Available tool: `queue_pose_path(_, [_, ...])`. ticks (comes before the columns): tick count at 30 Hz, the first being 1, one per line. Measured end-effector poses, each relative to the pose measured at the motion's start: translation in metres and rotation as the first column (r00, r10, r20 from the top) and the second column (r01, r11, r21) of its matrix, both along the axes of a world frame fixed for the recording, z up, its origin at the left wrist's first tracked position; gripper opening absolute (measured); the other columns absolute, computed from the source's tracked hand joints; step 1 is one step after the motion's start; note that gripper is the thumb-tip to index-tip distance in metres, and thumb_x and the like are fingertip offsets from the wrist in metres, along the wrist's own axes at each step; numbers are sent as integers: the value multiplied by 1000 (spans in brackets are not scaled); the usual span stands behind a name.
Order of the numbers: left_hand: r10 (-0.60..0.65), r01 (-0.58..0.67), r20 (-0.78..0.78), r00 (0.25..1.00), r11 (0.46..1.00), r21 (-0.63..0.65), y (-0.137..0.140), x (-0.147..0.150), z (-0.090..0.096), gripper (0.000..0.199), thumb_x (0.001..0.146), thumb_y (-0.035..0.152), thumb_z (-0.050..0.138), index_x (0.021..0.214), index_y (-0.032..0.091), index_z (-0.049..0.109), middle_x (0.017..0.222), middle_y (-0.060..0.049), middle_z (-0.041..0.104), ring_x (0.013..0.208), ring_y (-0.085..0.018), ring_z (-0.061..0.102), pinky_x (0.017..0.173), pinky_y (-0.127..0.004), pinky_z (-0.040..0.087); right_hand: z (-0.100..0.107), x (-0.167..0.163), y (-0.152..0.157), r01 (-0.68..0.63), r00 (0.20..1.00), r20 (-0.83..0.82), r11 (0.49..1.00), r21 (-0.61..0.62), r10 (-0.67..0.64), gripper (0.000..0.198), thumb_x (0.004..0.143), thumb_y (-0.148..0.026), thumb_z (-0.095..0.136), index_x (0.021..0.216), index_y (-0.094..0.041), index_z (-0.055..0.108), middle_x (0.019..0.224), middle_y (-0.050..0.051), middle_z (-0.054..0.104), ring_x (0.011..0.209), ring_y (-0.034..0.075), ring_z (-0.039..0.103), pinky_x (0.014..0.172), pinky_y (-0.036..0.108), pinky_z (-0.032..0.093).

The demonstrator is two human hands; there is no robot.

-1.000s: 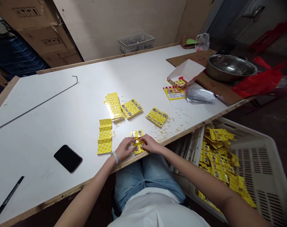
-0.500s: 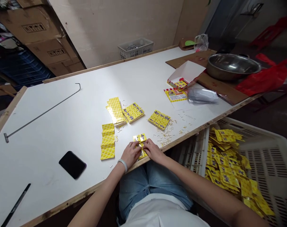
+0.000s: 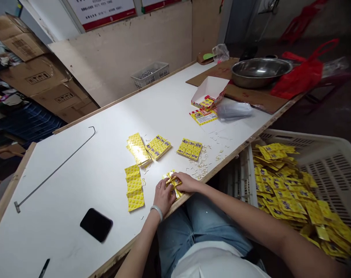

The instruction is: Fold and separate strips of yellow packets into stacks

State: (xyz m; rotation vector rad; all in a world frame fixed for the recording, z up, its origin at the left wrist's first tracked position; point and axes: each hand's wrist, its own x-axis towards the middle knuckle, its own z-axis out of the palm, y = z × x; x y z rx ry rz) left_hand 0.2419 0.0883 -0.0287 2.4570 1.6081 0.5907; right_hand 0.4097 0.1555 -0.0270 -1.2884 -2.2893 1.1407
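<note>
At the table's front edge, a small yellow printed sheet (image 3: 178, 194) with purple pictures, divided into squares, lies under both hands, bent up along its middle. My left hand (image 3: 164, 197), with a bracelet at the wrist, has its fingers curled onto the sheet's left side. The fingers of my right hand (image 3: 188, 182) pinch its upper right part; the fingertips are partly hidden. Beyond them are a stack of printed yellow sheets (image 3: 189, 149), a second such stack (image 3: 158, 147) and a pile of patterned yellow sheets (image 3: 137, 148). A creased yellow strip (image 3: 134, 189) lies left of my left hand.
A phone (image 3: 96, 225), a pen (image 3: 44, 268) and a long hooked metal rod (image 3: 58, 168) lie on the left. Thin yellow scraps (image 3: 203, 164) are scattered right. Farther back stand an open carton (image 3: 210, 88) and a metal basin (image 3: 259, 73). A crate (image 3: 331, 166) holds yellow packets (image 3: 279, 193).
The camera view has shifted and tilted. The sheet lay flatter before and now bends up between my fingers. My right hand has moved toward the sheet's upper part.
</note>
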Motion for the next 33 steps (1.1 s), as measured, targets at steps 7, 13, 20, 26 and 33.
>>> queue_pose_path(7, [-27, 27, 16, 1000, 1000, 6, 5, 1, -1, 22, 75, 15, 57, 96, 21, 59, 119, -10, 48, 111, -26, 45, 95, -48, 44, 6, -1, 5, -30, 999, 14, 999, 9, 30, 43, 63, -20, 66, 106, -19, 59, 87, 4, 60, 79, 19, 56, 67, 25, 39])
queue_pose_path(13, [-66, 65, 9, 998, 993, 94, 9, -6, -6, 16, 80, 22, 54, 94, 21, 61, 114, -12, 50, 105, -28, 49, 88, -48, 47, 21, 3, -12, 40, 999, 23, 999, 17, -41, 54, 64, -24, 67, 117, -23, 53, 100, 5, 57, 87, 20, 57, 71, 26, 43])
queue_pose_path(20, [-50, 48, -2, 999, 940, 337, 26, 14, 40, 15, 80, 31, 56, 92, 21, 60, 119, -13, 50, 112, -32, 48, 93, -53, 40, 29, 26, -27, 462, 788, -414, 882, -93, -456, 86, 60, -34, 76, 133, -28, 31, 125, 9, 44, 113, 27, 44, 90, 41, 40])
queue_pose_path(26, [-161, 126, 86, 983, 939, 320, 9, 73, 79, 37, 80, 33, 58, 115, 24, 52, 129, -13, 46, 120, -30, 45, 99, -50, 38, 22, 101, -50, 309, 454, -630, 774, -552, -630, 43, 63, -42, 73, 92, -19, 51, 76, -2, 60, 68, 13, 59, 68, 28, 47])
queue_pose_path(33, [100, -164, 235, 967, 948, 271, 27, -37, 60, 50, 72, 40, 54, 119, 57, 45, 138, 22, 39, 121, -31, 46, 105, -55, 33, 40, 323, -151, 699, 661, -97, 658, -280, -744, 24, 69, -26, 60, 93, -19, 60, 78, -1, 66, 68, 12, 63, 64, 24, 49])
